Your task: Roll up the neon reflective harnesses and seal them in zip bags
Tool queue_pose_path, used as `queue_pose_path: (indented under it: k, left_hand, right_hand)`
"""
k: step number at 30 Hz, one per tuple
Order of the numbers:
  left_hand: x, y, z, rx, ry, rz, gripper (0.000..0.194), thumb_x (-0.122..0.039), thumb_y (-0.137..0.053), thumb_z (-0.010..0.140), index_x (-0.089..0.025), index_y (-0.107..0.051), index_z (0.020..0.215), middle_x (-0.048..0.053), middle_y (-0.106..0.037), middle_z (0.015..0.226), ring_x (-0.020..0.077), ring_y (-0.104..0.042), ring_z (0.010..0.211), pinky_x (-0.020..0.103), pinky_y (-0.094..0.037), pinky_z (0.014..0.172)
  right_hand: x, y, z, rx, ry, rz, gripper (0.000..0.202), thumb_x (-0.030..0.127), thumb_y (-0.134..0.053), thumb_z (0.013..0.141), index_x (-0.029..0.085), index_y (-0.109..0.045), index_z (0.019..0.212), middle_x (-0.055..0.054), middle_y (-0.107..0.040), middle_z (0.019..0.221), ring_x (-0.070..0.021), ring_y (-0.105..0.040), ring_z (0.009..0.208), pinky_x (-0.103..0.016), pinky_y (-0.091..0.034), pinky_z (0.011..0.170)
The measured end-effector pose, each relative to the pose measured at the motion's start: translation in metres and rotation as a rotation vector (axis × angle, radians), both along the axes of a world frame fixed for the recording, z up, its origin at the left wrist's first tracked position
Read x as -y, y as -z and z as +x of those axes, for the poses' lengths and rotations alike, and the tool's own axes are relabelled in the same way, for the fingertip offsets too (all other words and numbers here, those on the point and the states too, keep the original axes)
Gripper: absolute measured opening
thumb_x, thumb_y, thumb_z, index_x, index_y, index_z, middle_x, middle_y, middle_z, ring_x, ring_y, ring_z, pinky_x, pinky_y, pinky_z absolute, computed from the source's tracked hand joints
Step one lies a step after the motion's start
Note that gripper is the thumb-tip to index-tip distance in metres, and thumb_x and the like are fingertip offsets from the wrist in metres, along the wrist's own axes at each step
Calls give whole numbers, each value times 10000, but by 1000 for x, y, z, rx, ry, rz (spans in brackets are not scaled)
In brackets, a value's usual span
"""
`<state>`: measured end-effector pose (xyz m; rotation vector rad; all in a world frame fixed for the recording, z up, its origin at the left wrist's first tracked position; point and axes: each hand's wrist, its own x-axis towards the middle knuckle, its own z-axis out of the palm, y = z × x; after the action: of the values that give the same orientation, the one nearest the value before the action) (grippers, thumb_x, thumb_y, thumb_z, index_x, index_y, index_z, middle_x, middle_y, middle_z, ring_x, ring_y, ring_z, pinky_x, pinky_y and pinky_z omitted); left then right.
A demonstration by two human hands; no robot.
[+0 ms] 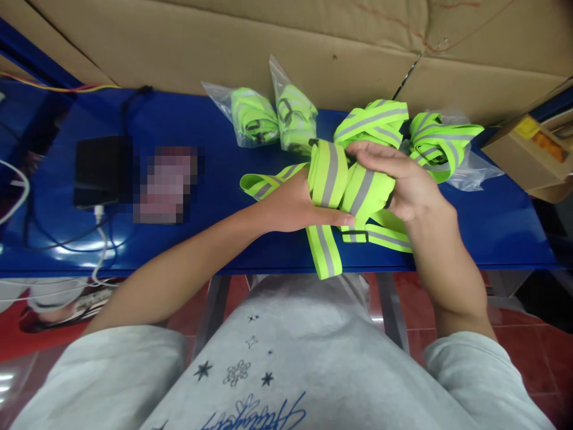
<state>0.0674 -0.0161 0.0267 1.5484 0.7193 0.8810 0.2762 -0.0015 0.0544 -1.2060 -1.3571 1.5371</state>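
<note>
Okay, 2 strap bundles already sit in clear bags at the back of the blue table. Left hand and right hand grip coiled neon-yellow reflective straps near the front edge, unbagged, 1 end dangling. 2 more bundles at the back: 1 loose behind the hands, 1 at right against clear plastic, can't tell if inside. Black box with white cable at left, cardboard behind, red tile floor below.
</note>
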Motion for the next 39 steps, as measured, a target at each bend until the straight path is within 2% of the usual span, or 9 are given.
queue_pose_path:
  k: [7, 13, 18, 20, 22, 26, 29, 34, 39]
  left_hand:
    - [-8, 31, 2, 366, 82, -583, 491, -248, -961, 644, -148, -759, 1079, 99, -804, 1072, 320, -766, 1078, 506, -580, 1049]
    - [-21, 34, -4, 559, -63, -502, 664, -173, -957, 635, -258, -705, 1244, 21, -792, 1129, 263, -741, 1162, 458, -561, 1086]
    - [-21, 34, -2, 559, -146, -571, 647, -186, -991, 591, -219, -693, 1165, 8, -773, 1039, 217, -752, 989, 458, -567, 1044]
    - [-20, 36, 1, 502, -180, -615, 648, -163, -1008, 535, -209, -699, 1103, 3, -766, 986, 216, -743, 961, 467, -564, 1036]
    - [-19, 38, 2, 452, -165, -632, 637, -161, -1017, 502, -202, -718, 1063, 36, -779, 1029, 255, -736, 1049, 486, -537, 1085]
    - [-18, 46, -3, 474, -162, -643, 518, -444, -969, 636, -246, -758, 1065, 67, -773, 1230, 300, -650, 1310, 485, -502, 1153]
    - [-19, 50, -8, 470, -140, -650, 501, -539, -930, 677, -261, -766, 1060, 63, -773, 1246, 300, -660, 1299, 488, -523, 1130]
    - [-20, 53, -8, 457, -113, -665, 511, -553, -935, 658, -246, -773, 1033, 74, -767, 1257, 299, -671, 1281, 481, -511, 1137]
    - [-20, 50, -3, 437, -157, -612, 548, -414, -998, 597, -210, -766, 1050, 97, -721, 1365, 330, -591, 1385, 496, -445, 1205]
  right_hand:
    - [-17, -4, -18, 113, -185, -121, 132, 307, -690, 963, 211, -606, 1000, 42, -578, 658, -85, -507, 459, -176, -408, 376]
    - [-48, -11, -29, 150, -314, -212, 160, 292, -625, 992, 238, -604, 1142, 79, -455, 584, -67, -352, 407, -159, -342, 355]
    - [-83, -44, -32, 806, -219, 613, 202, 430, -694, 960, 233, -716, 922, -58, -682, 835, -216, -674, 777, -358, -655, 700]
    - [-86, -57, -59, 1029, -65, 933, 279, 352, -531, 1046, 201, -735, 1161, -131, -726, 1123, -321, -701, 1088, -536, -611, 1001]
    - [-77, -57, -104, 1179, -290, 1057, 450, 176, -352, 1064, 155, -646, 1404, -173, -677, 1354, -380, -653, 1270, -616, -540, 1077]
    - [-54, -23, -197, 1179, -685, 1117, 630, 46, -477, 959, 275, -545, 1543, -82, -793, 1075, -290, -767, 973, -407, -612, 826]
    - [-55, 5, -234, 1275, -848, 1086, 698, 43, -393, 996, 302, -407, 1644, -131, -769, 1218, -283, -762, 1038, -368, -575, 800]
    - [-68, 18, -243, 1309, -907, 1022, 623, 92, -383, 1023, 302, -491, 1599, -145, -749, 1277, -291, -749, 1085, -360, -547, 805]
    - [-65, -10, -216, 1142, -749, 1084, 739, 78, -348, 1029, 299, -204, 1719, -138, -707, 1339, -269, -729, 1091, -353, -534, 856]
